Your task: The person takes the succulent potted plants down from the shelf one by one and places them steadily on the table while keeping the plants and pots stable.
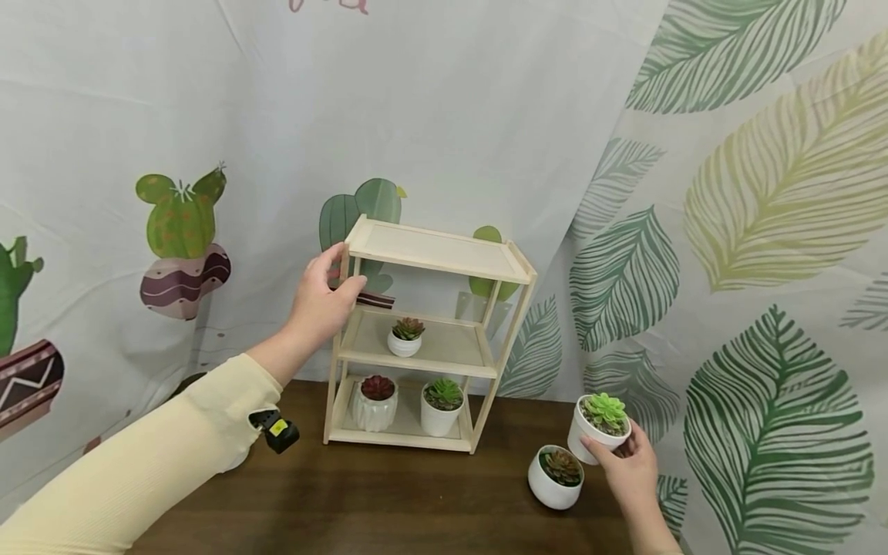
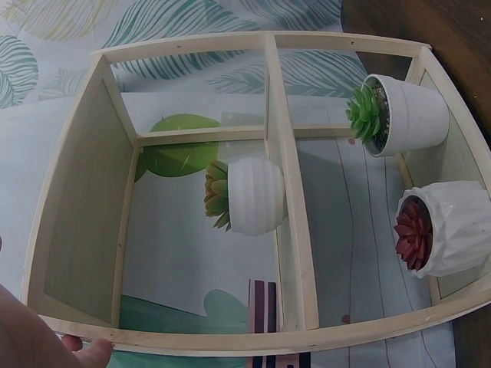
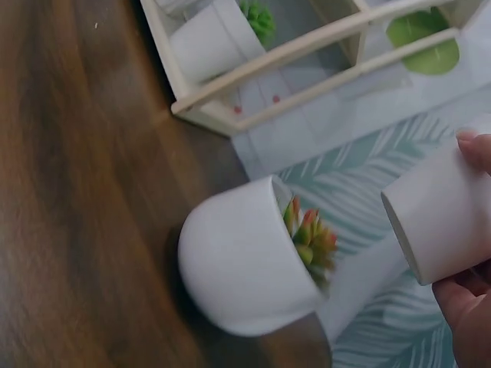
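Leaf-print cloth (image 1: 624,254) hangs beyond the tabletop (image 1: 388,493). My left hand (image 1: 322,297) grips the shelf (image 1: 437,245) by its left post; right of it, my right hand (image 1: 634,466) pinches a green potted plant (image 1: 584,438), best kept level and clear of the brown plant (image 1: 560,468) nearby.

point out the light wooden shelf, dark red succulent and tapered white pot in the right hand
light wooden shelf (image 1: 440,247): head view, bare top board
dark red succulent (image 2: 413,236): left wrist view, leaves
held tapered white pot (image 3: 446,213): right wrist view, side wall
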Demonstrator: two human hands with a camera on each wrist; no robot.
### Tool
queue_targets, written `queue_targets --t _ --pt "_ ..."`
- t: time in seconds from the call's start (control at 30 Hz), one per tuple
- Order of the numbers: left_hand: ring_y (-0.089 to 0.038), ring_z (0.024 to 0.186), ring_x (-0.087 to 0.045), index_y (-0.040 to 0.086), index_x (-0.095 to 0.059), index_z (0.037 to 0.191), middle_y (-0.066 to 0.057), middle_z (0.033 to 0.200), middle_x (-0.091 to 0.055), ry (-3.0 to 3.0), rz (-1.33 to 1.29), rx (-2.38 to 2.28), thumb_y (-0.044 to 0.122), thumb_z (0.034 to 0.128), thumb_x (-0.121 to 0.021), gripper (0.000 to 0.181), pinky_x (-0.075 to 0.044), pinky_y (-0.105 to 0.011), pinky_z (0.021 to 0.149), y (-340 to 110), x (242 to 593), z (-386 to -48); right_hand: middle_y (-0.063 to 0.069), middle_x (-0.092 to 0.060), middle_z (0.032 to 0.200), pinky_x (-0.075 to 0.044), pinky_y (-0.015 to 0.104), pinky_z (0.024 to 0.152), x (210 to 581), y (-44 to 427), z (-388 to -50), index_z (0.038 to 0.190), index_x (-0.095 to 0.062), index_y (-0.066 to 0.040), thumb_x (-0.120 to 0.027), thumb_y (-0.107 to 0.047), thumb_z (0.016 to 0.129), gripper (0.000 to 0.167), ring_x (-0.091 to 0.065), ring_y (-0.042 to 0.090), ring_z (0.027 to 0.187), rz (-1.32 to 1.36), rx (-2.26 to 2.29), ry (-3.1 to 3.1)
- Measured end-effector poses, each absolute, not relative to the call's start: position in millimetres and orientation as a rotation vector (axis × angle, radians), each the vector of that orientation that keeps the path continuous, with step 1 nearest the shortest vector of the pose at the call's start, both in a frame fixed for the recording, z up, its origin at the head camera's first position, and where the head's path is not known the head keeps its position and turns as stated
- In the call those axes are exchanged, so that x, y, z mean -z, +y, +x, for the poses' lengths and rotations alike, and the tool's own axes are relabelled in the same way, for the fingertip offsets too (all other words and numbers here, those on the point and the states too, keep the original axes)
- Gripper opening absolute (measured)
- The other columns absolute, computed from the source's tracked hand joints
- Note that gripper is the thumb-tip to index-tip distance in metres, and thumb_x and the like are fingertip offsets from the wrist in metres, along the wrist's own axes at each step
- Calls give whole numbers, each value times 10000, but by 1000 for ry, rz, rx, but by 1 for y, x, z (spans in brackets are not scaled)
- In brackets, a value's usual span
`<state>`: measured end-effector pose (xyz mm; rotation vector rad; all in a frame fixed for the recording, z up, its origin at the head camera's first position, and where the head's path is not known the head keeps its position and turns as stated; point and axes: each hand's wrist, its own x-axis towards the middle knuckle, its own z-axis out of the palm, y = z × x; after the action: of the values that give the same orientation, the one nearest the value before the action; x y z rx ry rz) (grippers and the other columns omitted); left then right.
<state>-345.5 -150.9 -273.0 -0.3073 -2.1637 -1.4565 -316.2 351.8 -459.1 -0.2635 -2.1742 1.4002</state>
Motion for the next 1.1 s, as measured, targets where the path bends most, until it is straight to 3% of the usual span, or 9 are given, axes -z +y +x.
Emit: queue_targets --t 0.1,0.23,0.3,0.37,0.47,0.8,1.1 --pt "-396 1458 -393 179 -275 1638 -175 1631 -306 -2164 -307 1462 361 1028 -538 689 -397 -624 1132 -151 272 -345 225 -550 1489 -407 -37 783 467 357 -318 1532 -430 -43 -898 -206 810 876 -539 58 1131 -287 -1376 -2157" --pt "-396 1462 -389 176 -270 1639 -173 1628 -310 -2162 -306 1465 356 1028 -536 691 -396 -621 1135 -150 272 -345 267 -540 1487 -380 -47 756 476 364 -318 1532 -416 -15 -897 -206 810 888 -571 251 1223 -312 -1365 -2133" --pt "-399 1463 -389 171 -269 1639 -175 1624 -314 -2160 -308 1463 352 1028 -535 691 -397 -620 1135 -150 272 -345 276 -537 1484 -376 -49 752 482 367 -319 1530 -411 -6 -901 -207 805 898 -586 193 1190 -328 -1368 -2115" --pt "-403 1461 -392 166 -268 1639 -180 1618 -320 -2159 -310 1461 347 1028 -534 691 -400 -621 1133 -150 272 -345 276 -542 1476 -375 -45 753 487 371 -320 1523 -414 2 -904 -188 800 894 -584 54 1111 -334 -1378 -2091" --pt "-404 1460 -393 163 -264 1640 -181 1618 -319 -2160 -308 1462 344 1028 -532 692 -402 -623 1131 -150 272 -344 247 -567 1448 -392 -38 762 496 375 -321 1497 -442 -4 -907 -165 792 860 -463 -162 969 -338 -1386 -2062" --pt "-406 1458 -391 163 -263 1641 -186 1628 -301 -2157 -305 1463 331 1026 -534 693 -401 -624 1129 -150 272 -344 305 -549 1443 -397 -15 767 519 381 -322 1526 -383 32 -913 -238 793 944 -430 -160 938 -409 -1400 -2039" --pt "-410 1463 -384 169 -262 1642 -186 1628 -303 -2160 -308 1461 339 1025 -536 696 -390 -623 1139 -150 274 -347 294 -571 1419 -375 -39 747 528 386 -323 1487 -423 37 -918 -162 773 891 -433 -161 947 -423 -1369 -2027"
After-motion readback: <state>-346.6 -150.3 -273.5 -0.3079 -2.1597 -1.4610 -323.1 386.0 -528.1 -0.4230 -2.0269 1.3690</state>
